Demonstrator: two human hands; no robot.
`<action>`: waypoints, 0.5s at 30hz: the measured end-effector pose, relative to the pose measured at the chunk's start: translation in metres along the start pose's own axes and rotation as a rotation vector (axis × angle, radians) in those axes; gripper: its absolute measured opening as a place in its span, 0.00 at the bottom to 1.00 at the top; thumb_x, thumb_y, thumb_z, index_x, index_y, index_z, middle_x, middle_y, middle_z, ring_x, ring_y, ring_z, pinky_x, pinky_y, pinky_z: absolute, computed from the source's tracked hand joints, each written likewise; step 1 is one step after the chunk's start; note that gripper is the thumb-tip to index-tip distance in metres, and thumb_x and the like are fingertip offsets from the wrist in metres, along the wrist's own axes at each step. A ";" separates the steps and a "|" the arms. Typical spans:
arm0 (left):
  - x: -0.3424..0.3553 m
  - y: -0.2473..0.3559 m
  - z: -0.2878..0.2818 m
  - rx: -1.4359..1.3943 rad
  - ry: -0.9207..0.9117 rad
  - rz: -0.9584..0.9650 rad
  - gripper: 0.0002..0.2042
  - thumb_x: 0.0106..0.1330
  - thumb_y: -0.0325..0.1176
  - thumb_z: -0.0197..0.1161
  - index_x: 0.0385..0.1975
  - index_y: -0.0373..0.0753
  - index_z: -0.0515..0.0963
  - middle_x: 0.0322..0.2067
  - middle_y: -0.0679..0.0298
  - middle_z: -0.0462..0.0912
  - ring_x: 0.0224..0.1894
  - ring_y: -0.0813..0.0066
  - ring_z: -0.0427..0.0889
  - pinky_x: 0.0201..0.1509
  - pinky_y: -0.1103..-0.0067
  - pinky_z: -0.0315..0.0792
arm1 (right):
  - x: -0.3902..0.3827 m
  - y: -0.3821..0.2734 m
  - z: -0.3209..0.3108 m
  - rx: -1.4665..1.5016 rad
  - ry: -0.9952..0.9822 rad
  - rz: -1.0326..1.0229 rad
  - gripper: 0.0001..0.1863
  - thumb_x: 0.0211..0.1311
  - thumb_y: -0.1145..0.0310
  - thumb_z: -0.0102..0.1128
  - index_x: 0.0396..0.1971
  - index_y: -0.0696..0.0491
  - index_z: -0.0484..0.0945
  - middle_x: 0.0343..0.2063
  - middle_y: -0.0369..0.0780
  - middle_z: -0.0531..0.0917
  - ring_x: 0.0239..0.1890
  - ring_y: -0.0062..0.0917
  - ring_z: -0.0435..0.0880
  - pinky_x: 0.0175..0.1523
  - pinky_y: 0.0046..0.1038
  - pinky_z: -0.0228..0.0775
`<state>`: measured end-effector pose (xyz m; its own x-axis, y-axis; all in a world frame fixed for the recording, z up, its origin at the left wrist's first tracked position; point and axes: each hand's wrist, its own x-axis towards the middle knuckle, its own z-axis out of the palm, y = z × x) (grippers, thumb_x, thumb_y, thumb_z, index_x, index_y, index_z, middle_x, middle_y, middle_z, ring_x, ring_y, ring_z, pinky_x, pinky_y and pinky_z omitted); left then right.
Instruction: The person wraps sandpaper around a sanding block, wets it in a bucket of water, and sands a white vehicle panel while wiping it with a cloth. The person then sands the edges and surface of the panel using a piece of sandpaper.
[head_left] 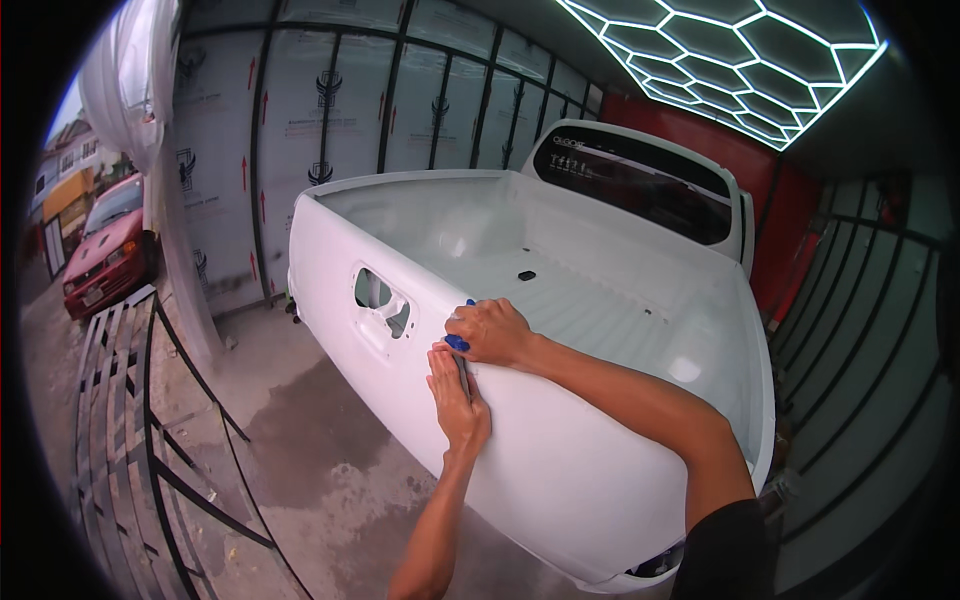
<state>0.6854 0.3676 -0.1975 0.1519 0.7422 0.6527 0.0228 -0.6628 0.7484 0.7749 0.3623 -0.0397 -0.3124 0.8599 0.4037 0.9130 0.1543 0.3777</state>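
Note:
A white pickup tailgate (pixel 590 440) stands in front of me, its outer face toward me. My left hand (pixel 460 405) lies on that face just below the top edge, fingers stretched out and close together. A narrow dark grey strip (pixel 463 372) shows along its thumb side; what it belongs to is hidden by the hand. Over the top edge, my right hand (pixel 492 332) is closed around a small blue thing (pixel 457 343), which sticks out at both sides of the fist; its kind is unclear. Left of both hands is the handle opening (pixel 383 302), without a handle.
Beyond the tailgate lies the white truck bed (pixel 560 290), with a small black piece (pixel 526 275) on its floor and the cab's rear window (pixel 635 180) behind. A black metal frame (pixel 165 450) stands at left. Outside is a red car (pixel 110 245). Dark bars (pixel 860 300) line the right wall.

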 end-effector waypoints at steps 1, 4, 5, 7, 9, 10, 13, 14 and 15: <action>0.014 -0.002 -0.006 0.004 0.002 -0.005 0.32 0.73 0.24 0.51 0.77 0.33 0.52 0.78 0.45 0.51 0.81 0.46 0.45 0.81 0.54 0.39 | 0.009 -0.003 0.007 0.005 -0.002 -0.004 0.09 0.57 0.56 0.69 0.36 0.42 0.86 0.31 0.34 0.85 0.32 0.34 0.86 0.35 0.35 0.78; 0.036 0.000 -0.002 -0.008 -0.036 -0.126 0.33 0.76 0.30 0.50 0.78 0.34 0.48 0.79 0.47 0.47 0.81 0.48 0.41 0.82 0.55 0.36 | 0.034 0.003 0.025 0.010 0.027 -0.009 0.11 0.60 0.55 0.65 0.32 0.46 0.86 0.33 0.39 0.88 0.39 0.37 0.88 0.42 0.40 0.77; 0.015 0.009 0.006 -0.013 -0.038 -0.119 0.33 0.78 0.34 0.47 0.78 0.34 0.46 0.79 0.47 0.45 0.82 0.50 0.39 0.82 0.56 0.34 | 0.037 0.005 0.032 -0.041 -0.011 -0.015 0.11 0.58 0.55 0.66 0.31 0.47 0.86 0.34 0.39 0.88 0.39 0.37 0.88 0.43 0.40 0.78; -0.006 0.005 0.010 -0.001 -0.079 -0.076 0.34 0.82 0.46 0.39 0.79 0.33 0.41 0.80 0.47 0.39 0.82 0.53 0.36 0.82 0.57 0.29 | 0.047 0.007 0.035 -0.099 -0.123 -0.039 0.12 0.55 0.56 0.68 0.29 0.50 0.85 0.33 0.40 0.88 0.39 0.36 0.88 0.44 0.38 0.78; 0.031 -0.020 -0.013 -0.020 -0.078 -0.146 0.35 0.82 0.50 0.38 0.79 0.33 0.40 0.80 0.47 0.39 0.82 0.52 0.35 0.82 0.56 0.29 | 0.052 -0.004 0.025 -0.099 -0.123 -0.077 0.12 0.55 0.57 0.68 0.29 0.51 0.85 0.33 0.40 0.88 0.39 0.36 0.88 0.44 0.39 0.78; 0.051 -0.036 -0.024 -0.036 -0.073 -0.211 0.37 0.82 0.53 0.36 0.79 0.33 0.40 0.80 0.46 0.38 0.82 0.50 0.35 0.81 0.55 0.29 | 0.053 -0.009 0.024 -0.101 -0.116 -0.117 0.12 0.55 0.57 0.68 0.28 0.51 0.85 0.32 0.40 0.88 0.39 0.36 0.88 0.44 0.39 0.79; 0.041 -0.031 -0.014 -0.025 -0.057 -0.196 0.37 0.81 0.55 0.36 0.79 0.34 0.40 0.80 0.46 0.38 0.82 0.47 0.34 0.81 0.53 0.28 | 0.044 0.002 0.030 -0.015 0.028 -0.101 0.11 0.58 0.56 0.68 0.30 0.48 0.86 0.33 0.37 0.86 0.37 0.35 0.88 0.39 0.39 0.78; 0.019 -0.015 0.001 -0.025 -0.058 -0.105 0.37 0.81 0.55 0.36 0.79 0.35 0.40 0.80 0.46 0.37 0.82 0.48 0.34 0.81 0.53 0.28 | 0.041 0.012 0.028 0.036 0.105 -0.086 0.12 0.61 0.55 0.67 0.31 0.47 0.86 0.33 0.36 0.85 0.35 0.35 0.87 0.35 0.38 0.78; -0.019 -0.002 0.013 -0.028 -0.063 0.001 0.38 0.81 0.56 0.36 0.79 0.35 0.40 0.80 0.47 0.38 0.82 0.48 0.34 0.80 0.51 0.28 | 0.043 0.016 0.026 0.031 0.110 -0.087 0.12 0.61 0.55 0.67 0.31 0.47 0.86 0.33 0.36 0.85 0.35 0.35 0.87 0.35 0.38 0.78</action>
<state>0.6957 0.3532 -0.2130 0.2134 0.7335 0.6453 -0.0046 -0.6598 0.7514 0.7832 0.4140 -0.0377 -0.4164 0.7843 0.4600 0.8882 0.2427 0.3902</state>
